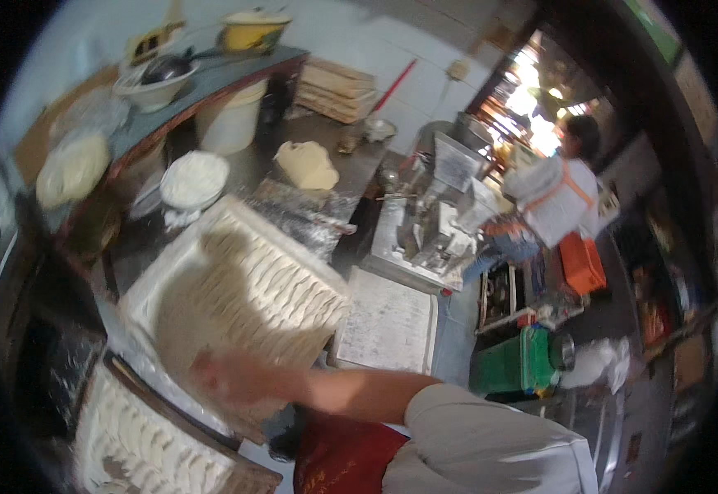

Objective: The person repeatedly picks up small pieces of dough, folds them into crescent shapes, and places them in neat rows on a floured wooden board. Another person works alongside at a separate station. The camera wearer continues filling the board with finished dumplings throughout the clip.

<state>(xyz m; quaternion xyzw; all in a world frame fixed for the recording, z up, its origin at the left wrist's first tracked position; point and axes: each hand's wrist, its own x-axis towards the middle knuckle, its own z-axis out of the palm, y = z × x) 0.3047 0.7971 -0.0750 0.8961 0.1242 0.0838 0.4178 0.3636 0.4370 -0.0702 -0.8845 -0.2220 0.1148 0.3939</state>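
My right hand (pixel 229 376) is blurred by motion. It is over the near part of a large floured tray (pixel 139 315), and whether it holds anything cannot be made out. Rows of thin pale dough pieces (pixel 284 284) lie in the tray, partly under a shadow. A second tray (pixel 260 478) with similar dough pieces (pixel 149 438) stands at the lower left. My left hand is out of view. Behind the large tray are a bowl heaped with white flour (pixel 195 179) and a lump of yellowish dough (pixel 307 165) on a dark worktop.
A flat floured board (pixel 386 321) adjoins the tray's right corner, near a metal machine (pixel 433 228). Another person (pixel 553 191) stands beyond it, beside an orange bin (pixel 581 262). A green crate (pixel 513 364) stands at right. A shelf (pixel 210 80) at upper left holds a white bowl (pixel 158 89) and yellow pot (pixel 254 34).
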